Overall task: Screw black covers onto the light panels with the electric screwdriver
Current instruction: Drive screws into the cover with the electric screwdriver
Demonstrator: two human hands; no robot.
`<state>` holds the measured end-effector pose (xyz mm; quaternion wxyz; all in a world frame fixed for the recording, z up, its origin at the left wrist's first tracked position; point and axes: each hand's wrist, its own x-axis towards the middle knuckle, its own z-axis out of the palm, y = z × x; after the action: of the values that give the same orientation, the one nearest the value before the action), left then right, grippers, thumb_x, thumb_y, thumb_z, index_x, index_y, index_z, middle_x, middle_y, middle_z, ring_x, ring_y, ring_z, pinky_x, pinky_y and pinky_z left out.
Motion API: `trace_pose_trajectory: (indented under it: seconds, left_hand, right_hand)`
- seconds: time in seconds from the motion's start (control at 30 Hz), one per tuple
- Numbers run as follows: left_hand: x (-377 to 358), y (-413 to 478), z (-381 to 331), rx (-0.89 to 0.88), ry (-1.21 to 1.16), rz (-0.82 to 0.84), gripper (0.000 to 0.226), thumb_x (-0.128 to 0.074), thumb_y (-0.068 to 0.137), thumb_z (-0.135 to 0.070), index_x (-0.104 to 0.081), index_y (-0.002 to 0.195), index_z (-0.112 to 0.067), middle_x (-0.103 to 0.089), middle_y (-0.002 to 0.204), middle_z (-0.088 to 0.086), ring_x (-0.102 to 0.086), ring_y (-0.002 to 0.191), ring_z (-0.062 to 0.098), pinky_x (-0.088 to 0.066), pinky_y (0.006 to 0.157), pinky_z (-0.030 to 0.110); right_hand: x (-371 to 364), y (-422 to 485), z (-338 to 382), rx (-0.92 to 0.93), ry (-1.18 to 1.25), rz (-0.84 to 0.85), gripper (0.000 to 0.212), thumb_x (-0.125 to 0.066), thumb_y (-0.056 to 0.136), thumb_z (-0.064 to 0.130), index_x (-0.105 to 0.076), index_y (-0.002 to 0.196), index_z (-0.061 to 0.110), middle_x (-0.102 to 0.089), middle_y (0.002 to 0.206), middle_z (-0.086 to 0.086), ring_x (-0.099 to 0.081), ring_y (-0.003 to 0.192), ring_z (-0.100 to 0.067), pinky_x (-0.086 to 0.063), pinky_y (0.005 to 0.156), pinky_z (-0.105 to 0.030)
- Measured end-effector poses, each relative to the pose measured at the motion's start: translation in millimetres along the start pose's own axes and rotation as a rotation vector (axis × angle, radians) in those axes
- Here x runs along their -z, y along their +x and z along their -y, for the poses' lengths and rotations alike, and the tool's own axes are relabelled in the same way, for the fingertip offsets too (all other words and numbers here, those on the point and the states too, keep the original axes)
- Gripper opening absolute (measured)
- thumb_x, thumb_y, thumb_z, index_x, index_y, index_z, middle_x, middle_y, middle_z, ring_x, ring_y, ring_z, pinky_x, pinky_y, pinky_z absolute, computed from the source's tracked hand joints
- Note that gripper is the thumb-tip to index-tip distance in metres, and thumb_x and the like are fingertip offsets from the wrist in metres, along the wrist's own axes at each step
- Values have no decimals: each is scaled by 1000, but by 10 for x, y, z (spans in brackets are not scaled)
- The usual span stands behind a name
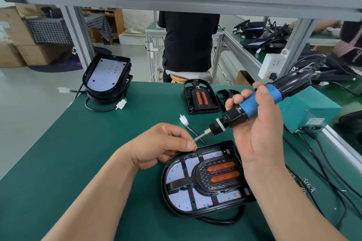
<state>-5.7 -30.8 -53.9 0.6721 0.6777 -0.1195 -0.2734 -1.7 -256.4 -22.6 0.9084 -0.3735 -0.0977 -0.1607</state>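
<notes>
1. Landmark: the light panel (176,172) lies flat on the green mat (78,152). The black cover (219,174) is seated on it, orange strips up.
2. The right hand (258,133) is wrapped round the electric screwdriver (254,103), which is held tilted above the panel's far edge. The bit is off the cover.
3. The left hand (162,145), just past the panel's far-left edge, pinches what looks like a screw (193,140) at the bit tip. It is too small to confirm.
4. Judgement: a screw is being loaded. Whether any screw in this cover is already driven cannot be told.
5. Well beyond the panel, far left, is a stack of panels (107,76) with the top one uncovered, so probably still to do. A spare cover (199,97) lies straight beyond.
6. Obstacles: a white connector (183,120) and its lead lie just beyond the panel, under the bit. A teal power box (307,109) and cables (323,162) sit to the panel's right, where the cord may snag.
</notes>
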Motion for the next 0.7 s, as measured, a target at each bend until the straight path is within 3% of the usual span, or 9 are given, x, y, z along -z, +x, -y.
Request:
trace_pose_trajectory:
  seconds: [0.33, 0.53, 0.63, 0.7]
  left_hand:
    - [-24, 51, 47, -79, 83, -104, 11, -81, 82, -19, -78, 83, -8, -60, 63, 2, -36, 44, 6, -25, 41, 16]
    - [-20, 55, 39, -15, 80, -100, 21, -85, 77, -29, -81, 87, -11, -63, 63, -1, -34, 42, 5, -24, 39, 15]
    - [31, 27, 30, 36, 61, -56, 41, -88, 72, -37, -82, 99, -7, -49, 56, -7, -24, 46, 6, -19, 40, 15]
    - [100, -10, 21, 68, 46, -31, 40, -84, 77, -33, -81, 106, -6, -38, 57, -8, -20, 49, 7, -17, 41, 15]
  right_hand:
    - [-2, 22, -4, -18, -49, 9, 15, -63, 108, 22, -52, 115, 15, -59, 93, -3, -60, 83, -20, -56, 87, -39]
    - [-1, 19, 1, -9, -43, -12, 17, -63, 108, 24, -52, 116, 14, -59, 93, -3, -61, 83, -19, -56, 89, -41]
    - [4, 6, 6, -3, -24, -30, 19, -62, 108, 25, -51, 119, 14, -59, 94, -2, -61, 83, -18, -56, 90, -41]
    - [-3, -2, 15, -3, -10, -26, 20, -60, 109, 25, -50, 120, 13, -59, 93, -2, -61, 82, -18, -56, 90, -40]
